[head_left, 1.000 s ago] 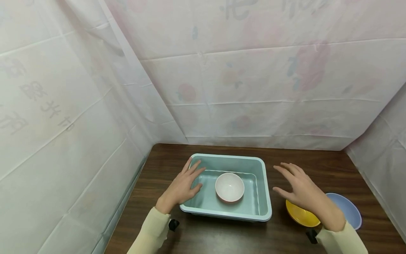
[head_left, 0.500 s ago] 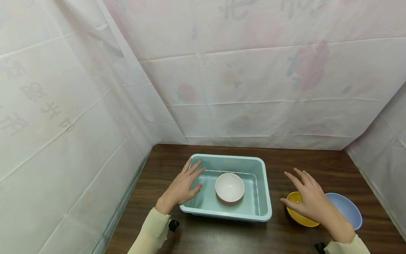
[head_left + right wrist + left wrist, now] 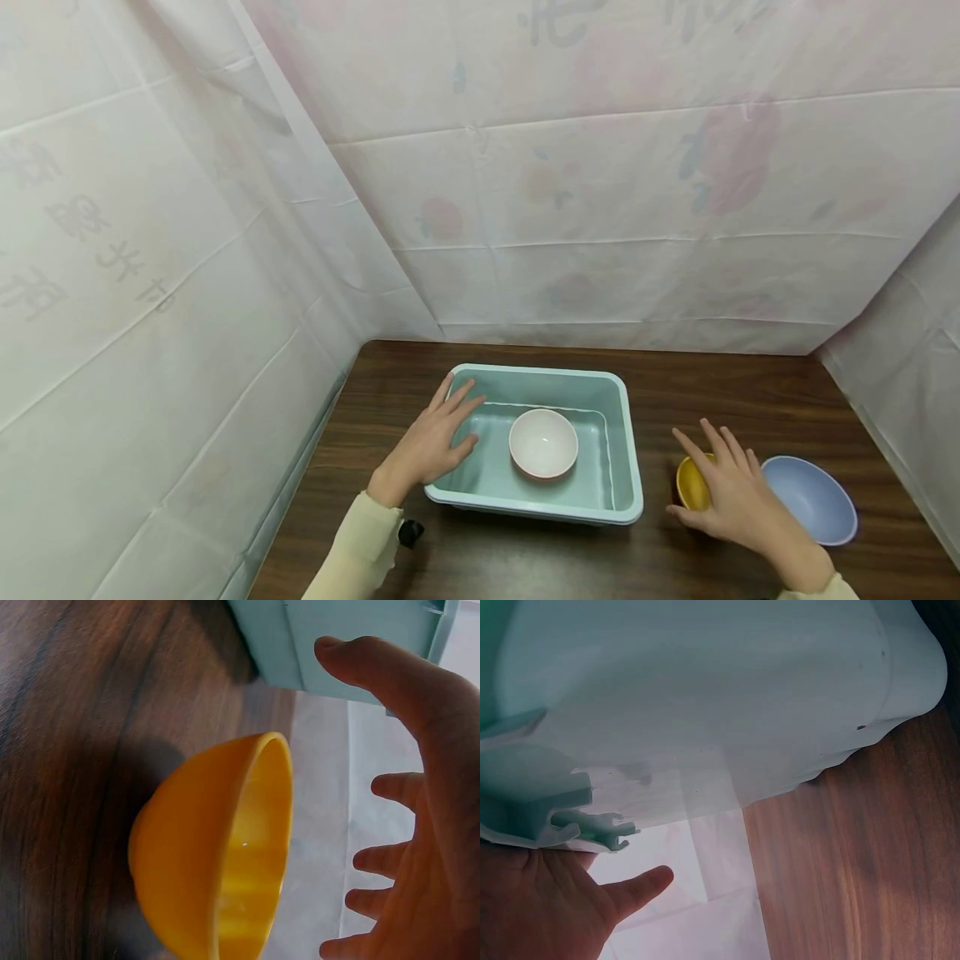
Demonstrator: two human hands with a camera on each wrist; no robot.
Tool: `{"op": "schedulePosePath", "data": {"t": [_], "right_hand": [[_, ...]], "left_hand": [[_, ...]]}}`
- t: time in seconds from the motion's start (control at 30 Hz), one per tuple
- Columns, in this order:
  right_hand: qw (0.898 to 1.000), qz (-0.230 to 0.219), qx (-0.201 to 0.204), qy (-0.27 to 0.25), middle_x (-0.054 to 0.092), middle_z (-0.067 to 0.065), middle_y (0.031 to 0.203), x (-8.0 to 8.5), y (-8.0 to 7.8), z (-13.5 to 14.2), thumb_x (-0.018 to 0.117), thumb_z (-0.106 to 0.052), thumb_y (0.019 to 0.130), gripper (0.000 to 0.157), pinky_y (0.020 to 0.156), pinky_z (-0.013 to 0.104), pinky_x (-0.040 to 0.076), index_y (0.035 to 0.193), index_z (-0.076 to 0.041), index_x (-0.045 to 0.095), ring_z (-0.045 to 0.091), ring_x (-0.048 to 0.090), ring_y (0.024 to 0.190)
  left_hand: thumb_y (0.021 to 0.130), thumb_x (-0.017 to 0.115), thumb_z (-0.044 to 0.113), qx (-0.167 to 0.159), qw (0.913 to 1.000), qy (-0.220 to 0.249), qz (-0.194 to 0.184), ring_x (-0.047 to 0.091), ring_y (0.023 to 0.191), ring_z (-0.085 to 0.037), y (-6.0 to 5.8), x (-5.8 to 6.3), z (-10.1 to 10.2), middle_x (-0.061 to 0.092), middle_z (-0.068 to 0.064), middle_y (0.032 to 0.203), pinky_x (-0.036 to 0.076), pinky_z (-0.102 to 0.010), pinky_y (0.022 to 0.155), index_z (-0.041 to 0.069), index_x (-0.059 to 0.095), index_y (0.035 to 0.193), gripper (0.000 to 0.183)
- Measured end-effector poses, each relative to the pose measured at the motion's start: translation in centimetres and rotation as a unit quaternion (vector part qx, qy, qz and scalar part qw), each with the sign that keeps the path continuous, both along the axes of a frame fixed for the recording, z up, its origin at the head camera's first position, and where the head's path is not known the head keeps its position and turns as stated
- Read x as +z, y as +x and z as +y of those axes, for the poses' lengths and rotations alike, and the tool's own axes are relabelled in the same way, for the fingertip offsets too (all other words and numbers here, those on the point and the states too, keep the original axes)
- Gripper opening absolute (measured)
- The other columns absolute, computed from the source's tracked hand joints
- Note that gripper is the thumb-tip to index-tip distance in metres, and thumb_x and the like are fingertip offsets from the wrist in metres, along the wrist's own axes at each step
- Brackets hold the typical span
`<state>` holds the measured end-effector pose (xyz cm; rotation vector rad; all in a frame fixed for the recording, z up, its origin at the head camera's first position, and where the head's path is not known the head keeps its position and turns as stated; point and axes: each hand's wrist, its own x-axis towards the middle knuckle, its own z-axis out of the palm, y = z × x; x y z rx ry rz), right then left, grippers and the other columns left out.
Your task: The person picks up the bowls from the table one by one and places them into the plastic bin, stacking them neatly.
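My right hand (image 3: 738, 500) hovers with spread fingers over a yellow bowl (image 3: 692, 485), covering much of it in the head view. From the right wrist, the yellow bowl (image 3: 187, 840) stands upright on the table, and the thumb and fingers of the hand (image 3: 427, 832) are apart from its rim. My left hand (image 3: 423, 446), fingers extended, is at the left side of a pale green basin (image 3: 628, 442). In the left wrist view that hand (image 3: 544, 907) is close by the basin's edge, under its outer wall (image 3: 697, 712). A white bowl (image 3: 543, 442) sits inside the basin.
Right of the yellow bowl lies a lavender-blue bowl (image 3: 817, 504), partly behind my right hand. The dark wooden table (image 3: 525, 558) has white patterned sheets (image 3: 600, 208) hanging behind it and at both sides.
My right hand has moved right and nearer to me, from beside the basin to over the yellow bowl. The left hand, the basin and the bowls have stayed in place.
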<state>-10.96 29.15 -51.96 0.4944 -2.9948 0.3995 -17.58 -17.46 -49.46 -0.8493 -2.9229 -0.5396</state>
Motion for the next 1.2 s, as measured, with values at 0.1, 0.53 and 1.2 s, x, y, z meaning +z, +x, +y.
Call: {"op": "schedulePosePath", "data": {"t": [0.1,0.53,1.2], "right_hand": [[1.0,-0.021,-0.001,0.01,0.031,0.036,0.155,-0.4,0.1,0.3,0.086,-0.065,0.068,0.114,0.093,0.088,0.032,0.159,-0.019,0.036,0.063,0.035,0.135],[0.999,-0.04,-0.003,0.018,0.034,0.037,0.152,-1.1,0.3,1.0,0.088,-0.061,0.067,0.108,0.094,0.086,0.034,0.151,-0.011,0.044,0.064,0.037,0.134],[0.997,-0.068,-0.004,0.024,0.042,0.039,0.147,-1.3,0.5,1.1,0.091,-0.042,0.069,0.086,0.092,0.081,0.041,0.142,-0.009,0.059,0.066,0.048,0.123]], "left_hand": [[0.103,0.061,0.035,0.001,1.0,0.0,0.0,0.009,0.16,-0.038,0.0,0.0,0.0,0.028,-0.011,0.17,0.035,-0.059,0.12,0.018,0.046,0.156,0.058],[0.103,0.061,0.035,0.0,1.0,0.003,-0.001,0.009,0.16,-0.038,0.0,0.0,0.0,0.028,-0.012,0.17,0.033,-0.059,0.121,0.017,0.046,0.157,0.058],[0.103,0.061,0.034,0.001,1.0,0.007,-0.003,0.01,0.16,-0.039,0.1,0.2,0.1,0.029,-0.012,0.169,0.033,-0.059,0.121,0.017,0.046,0.157,0.058]]}}
